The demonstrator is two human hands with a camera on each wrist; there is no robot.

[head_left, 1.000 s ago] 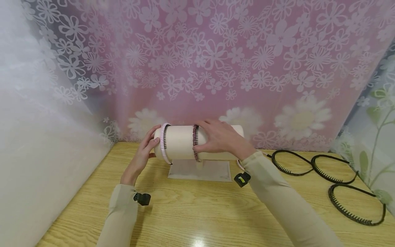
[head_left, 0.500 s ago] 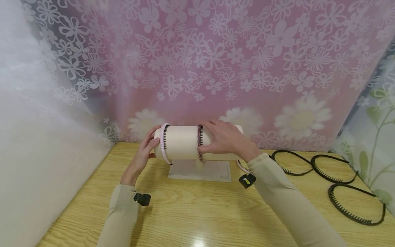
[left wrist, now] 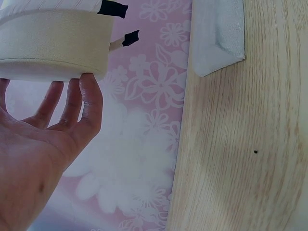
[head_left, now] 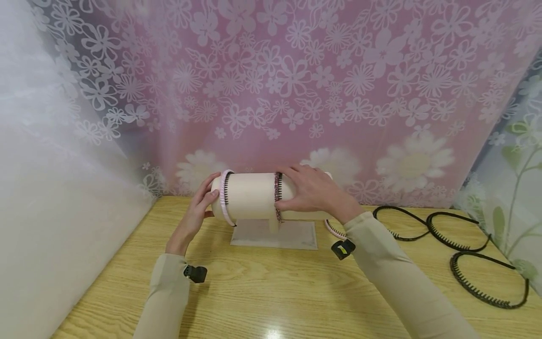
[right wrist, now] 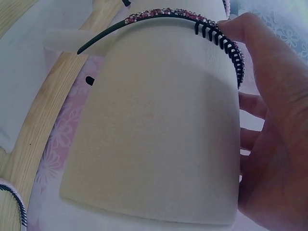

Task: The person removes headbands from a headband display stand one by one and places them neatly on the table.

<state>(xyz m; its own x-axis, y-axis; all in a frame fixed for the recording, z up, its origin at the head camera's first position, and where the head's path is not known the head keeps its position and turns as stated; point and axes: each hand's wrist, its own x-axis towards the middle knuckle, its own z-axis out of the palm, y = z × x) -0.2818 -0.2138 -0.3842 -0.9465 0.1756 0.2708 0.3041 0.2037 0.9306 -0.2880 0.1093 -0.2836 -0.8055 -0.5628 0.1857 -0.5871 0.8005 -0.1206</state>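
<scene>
A cream padded roll lies across its headband stand, whose flat base rests on the table. My left hand holds the roll's left end, thumb in front; in the left wrist view its fingertips press against the end face. Just inboard of that hand sits a pale pink toothed headband. Near the middle, a headband with pink and dark glitter arches over the roll, black teeth toward the right. My right hand grips this glitter headband, thumb at its front and fingers over the top; the far fingertips are partly hidden behind the roll.
Several dark toothed headbands lie at the right of the wooden table, one dark headband nearest the front. Another pink headband shows partly below my right wrist. A floral pink curtain hangs close behind the stand.
The glitter headband has slid a short way to the right along the roll, moving with my right hand. The left hand and the pale pink headband have stayed in place.
</scene>
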